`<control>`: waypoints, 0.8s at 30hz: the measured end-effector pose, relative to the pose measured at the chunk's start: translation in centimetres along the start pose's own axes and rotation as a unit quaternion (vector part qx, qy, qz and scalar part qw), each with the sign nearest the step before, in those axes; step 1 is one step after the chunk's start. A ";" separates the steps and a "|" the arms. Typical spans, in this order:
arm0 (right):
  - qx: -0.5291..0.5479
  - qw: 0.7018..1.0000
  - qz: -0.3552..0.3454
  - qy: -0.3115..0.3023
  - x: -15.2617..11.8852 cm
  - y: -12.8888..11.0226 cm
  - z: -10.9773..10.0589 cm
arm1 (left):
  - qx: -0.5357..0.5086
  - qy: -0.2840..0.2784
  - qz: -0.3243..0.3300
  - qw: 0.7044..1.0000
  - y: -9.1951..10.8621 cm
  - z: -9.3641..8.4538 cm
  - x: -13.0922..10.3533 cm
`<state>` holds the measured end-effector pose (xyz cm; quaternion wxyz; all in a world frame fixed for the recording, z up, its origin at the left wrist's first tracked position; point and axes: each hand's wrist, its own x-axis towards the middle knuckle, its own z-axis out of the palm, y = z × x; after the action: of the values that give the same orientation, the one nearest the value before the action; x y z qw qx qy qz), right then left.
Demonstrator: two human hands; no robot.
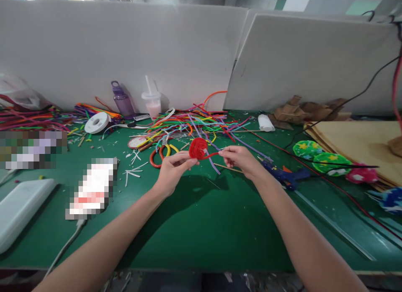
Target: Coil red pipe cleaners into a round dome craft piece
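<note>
A round red coil of fuzzy stem (197, 149) is held above the green table, pinched at its lower left edge by the thumb and fingers of my left hand (176, 168). From the coil a loose red end runs to the right. My right hand (240, 160) pinches that end between thumb and fingers. Behind the hands lies a heap of many-coloured fuzzy stems (194, 118). Scissors with red and yellow handles (156, 157) rest just beyond my left hand.
A blue glue gun (287, 177) and a clear stick lie beside my right forearm, with cables crossing there. Green and pink fuzzy pieces (332, 163) sit on brown sheets. A purple bottle (122, 100), pink drink cup (153, 104) and white spool (97, 123) stand behind. A white box (25, 210) is left.
</note>
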<state>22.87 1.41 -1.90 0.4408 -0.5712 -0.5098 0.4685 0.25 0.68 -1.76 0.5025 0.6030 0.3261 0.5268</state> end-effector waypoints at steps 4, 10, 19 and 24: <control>-0.006 1.000 0.002 -0.001 0.1 0.1 -0.1 | -0.024 0.002 -0.011 1.000 0.0 0.1 0.0; -0.018 1.000 0.004 0.008 0.0 0.0 0.0 | -0.018 0.002 -0.009 1.000 0.0 0.1 0.0; -0.032 0.999 0.006 -0.005 -0.1 -0.2 0.0 | -0.028 0.010 -0.003 1.000 -0.1 0.2 0.1; -0.075 0.994 0.026 -0.073 -0.6 -0.9 -0.3 | -0.015 0.014 0.028 0.999 -0.3 0.1 0.1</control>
<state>22.97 0.87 -0.95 0.3460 -0.5798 -0.5591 0.4811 0.42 0.76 -1.98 0.4915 0.5971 0.3084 0.5538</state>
